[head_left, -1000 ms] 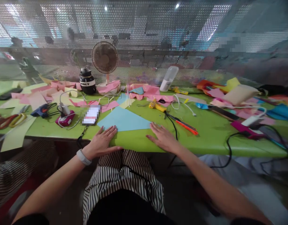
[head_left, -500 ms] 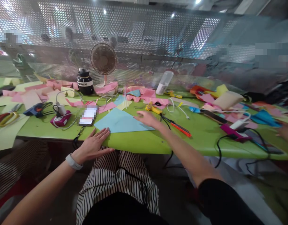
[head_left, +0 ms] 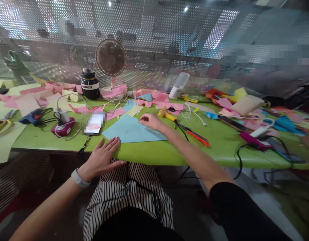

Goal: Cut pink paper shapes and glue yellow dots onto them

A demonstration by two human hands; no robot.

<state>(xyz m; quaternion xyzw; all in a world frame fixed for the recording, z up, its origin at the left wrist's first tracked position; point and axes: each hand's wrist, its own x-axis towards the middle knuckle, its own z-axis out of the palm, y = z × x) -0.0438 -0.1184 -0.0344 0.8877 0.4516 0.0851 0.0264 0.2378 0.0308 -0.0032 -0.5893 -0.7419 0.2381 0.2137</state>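
A light blue sheet of paper, roughly triangular in outline, lies flat on the green tabletop in front of me. My left hand is open and flat, its fingertips on the paper's lower left edge and its thumb stretched out over the table's front edge. Over the paper's upper right edge is my right hand, its fingers curled and pinched together. Whether the paper's edge or something small is between those fingers cannot be made out. Close to the right hand lies a yellow glue gun.
A phone lies left of the paper, with a purple power block beyond it. An orange-handled cutter lies to the right. Behind stand a fan, a black bottle and pink paper scraps. Cables cross both sides.
My right hand has shifted a little left and up along the paper's edge, its spread fingers now pinched together. My left hand stays flat at the paper's lower left edge. The view has shifted slightly.
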